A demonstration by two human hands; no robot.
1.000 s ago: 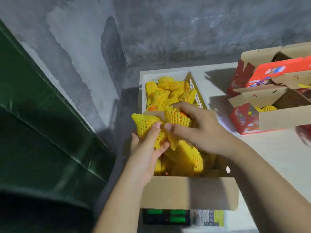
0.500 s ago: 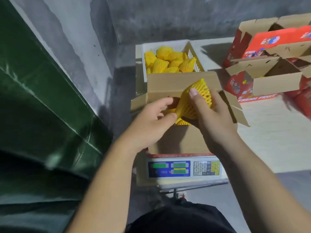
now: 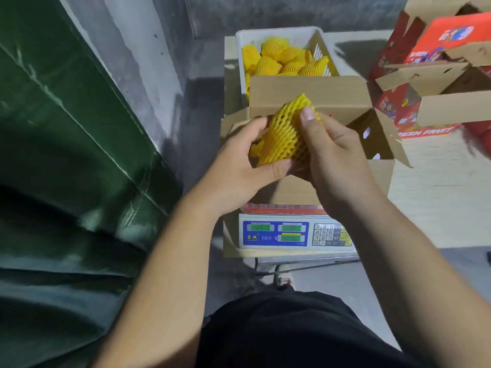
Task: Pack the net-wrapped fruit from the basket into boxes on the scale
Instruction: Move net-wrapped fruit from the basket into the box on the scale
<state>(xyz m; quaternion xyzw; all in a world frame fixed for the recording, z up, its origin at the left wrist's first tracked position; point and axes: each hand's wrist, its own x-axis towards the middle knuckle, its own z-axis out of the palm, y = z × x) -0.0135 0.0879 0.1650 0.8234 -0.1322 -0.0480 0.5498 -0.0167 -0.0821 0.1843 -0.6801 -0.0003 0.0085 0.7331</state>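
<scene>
A fruit in yellow foam net (image 3: 285, 134) is held over the open cardboard box (image 3: 308, 94) that stands on the electronic scale (image 3: 295, 233). My left hand (image 3: 239, 160) grips the fruit from the left and below, thumb under it. My right hand (image 3: 334, 152) grips it from the right, thumb pressed on the net's top. Behind the box, the white basket (image 3: 276, 35) holds several more net-wrapped fruit (image 3: 287, 61). The box's inside is mostly hidden by my hands.
Open red and brown fruit boxes (image 3: 435, 75) are stacked on the table (image 3: 446, 197) at the right. A green tarp (image 3: 66, 155) fills the left side. A grey concrete wall runs behind. The box's right flap (image 3: 382, 136) sticks out.
The view has pulled back and tilted down. Both hands brought one netted fruit from over the basket to above the box; my left hand now wraps under it.
</scene>
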